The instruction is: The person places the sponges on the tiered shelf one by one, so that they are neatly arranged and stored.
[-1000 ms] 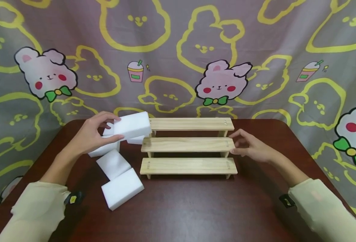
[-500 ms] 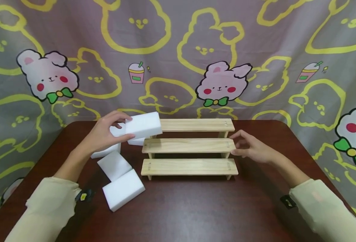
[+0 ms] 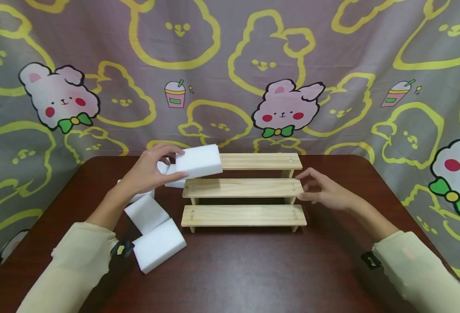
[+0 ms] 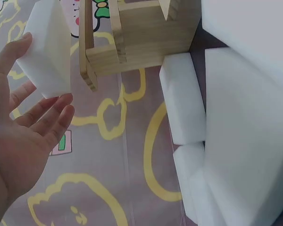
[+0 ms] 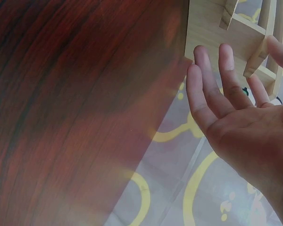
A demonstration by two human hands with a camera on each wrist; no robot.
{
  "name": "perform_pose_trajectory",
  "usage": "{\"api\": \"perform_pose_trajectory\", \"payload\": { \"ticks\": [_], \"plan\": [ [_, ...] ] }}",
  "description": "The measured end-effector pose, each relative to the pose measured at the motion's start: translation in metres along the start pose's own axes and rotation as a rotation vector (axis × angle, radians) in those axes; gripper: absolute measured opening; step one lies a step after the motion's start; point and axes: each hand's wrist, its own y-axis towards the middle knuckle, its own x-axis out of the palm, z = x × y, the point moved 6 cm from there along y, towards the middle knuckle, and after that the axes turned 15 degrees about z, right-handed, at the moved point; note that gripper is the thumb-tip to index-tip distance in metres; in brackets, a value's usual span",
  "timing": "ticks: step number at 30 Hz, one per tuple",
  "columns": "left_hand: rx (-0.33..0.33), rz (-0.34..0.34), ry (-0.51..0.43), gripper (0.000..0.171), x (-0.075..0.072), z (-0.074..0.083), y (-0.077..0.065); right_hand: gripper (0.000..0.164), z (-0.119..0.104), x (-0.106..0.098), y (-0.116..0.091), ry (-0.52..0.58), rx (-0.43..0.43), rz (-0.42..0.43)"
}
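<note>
My left hand [image 3: 151, 169] pinches a white foam block [image 3: 199, 160] between thumb and fingers. The block is raised over the left end of the top step of a three-tier wooden stand [image 3: 243, 215], overlapping that step in the head view. In the left wrist view the thumb lies on one side of the block [image 4: 47, 52] and the fingertips curl under its other edge. My right hand [image 3: 327, 189] is at the stand's right side, thumb and index finger on the two edges of the middle step's end. Its other fingers extend loosely in the right wrist view.
Several more white blocks lie left of the stand, among them one at the front [image 3: 159, 245] and a tilted one [image 3: 147, 213] leaning beside it. A patterned curtain [image 3: 214, 87] hangs behind the dark wooden table [image 3: 253, 278].
My left hand has carried the white foam block rightward, from beside the stand to over the top step's left end. The right hand and the stand stay where they were.
</note>
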Motion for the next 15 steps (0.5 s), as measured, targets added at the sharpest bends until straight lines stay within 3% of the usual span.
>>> {"api": "perform_pose_trajectory", "payload": {
  "ticks": [15],
  "plan": [
    [0.072, -0.058, -0.052, 0.050, 0.033, 0.013, 0.022, 0.049, -0.001, 0.000, 0.000, -0.003, 0.009, -0.001]
  ]
}}
